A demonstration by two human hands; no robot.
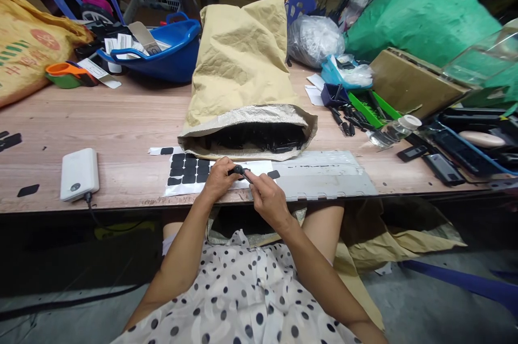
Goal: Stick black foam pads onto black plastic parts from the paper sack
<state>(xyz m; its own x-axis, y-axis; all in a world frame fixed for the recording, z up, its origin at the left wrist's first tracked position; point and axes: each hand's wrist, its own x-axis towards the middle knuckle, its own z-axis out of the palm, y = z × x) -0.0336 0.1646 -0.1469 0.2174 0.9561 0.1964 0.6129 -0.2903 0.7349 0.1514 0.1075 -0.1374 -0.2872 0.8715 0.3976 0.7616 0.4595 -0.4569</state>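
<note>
Between both hands, above the table's near edge, is a small black part with a round end (pixel 238 169). My left hand (pixel 217 177) pinches it from the left. The fingers of my right hand (pixel 267 197) close on its stem from the right; most of the part is hidden by fingers. Below and behind my hands lies a white sheet of black rounded-square stickers (pixel 184 170). Just beyond the sheet, a large tan paper sack (pixel 243 58) lies with its mouth towards me and dark pieces inside.
A grey flat board (pixel 327 174) lies right of the sheet. A white power bank (pixel 80 174) with a cable sits left. A blue basin (pixel 170 55) holds boxes. At right are a green tray (pixel 374 108), a clear bottle (pixel 394 130) and black parts. Another open sack (pixel 243 225) is below the table edge.
</note>
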